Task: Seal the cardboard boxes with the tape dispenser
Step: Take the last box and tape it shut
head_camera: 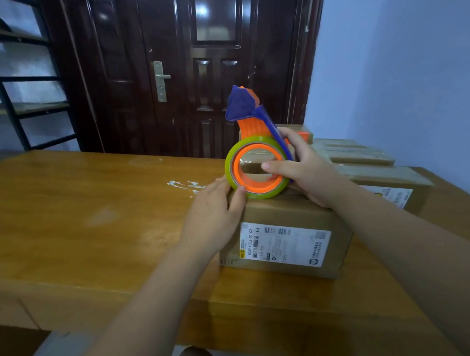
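Right hand (303, 172) clamped on tape dispenser (250, 127) | left hand (216, 208) pinches tape roll (229, 164) on cardboard box (284, 216) near table (95, 211) front edge | advice: press tape end flat first

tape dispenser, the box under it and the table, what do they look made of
Tape dispenser: moulded plastic, orange and blue, smooth with a slight sheen. Cardboard box: brown board, matte, with a white paper label stuck on. Table: probably varnished wood or veneer; orange-brown, with glossy reflections.
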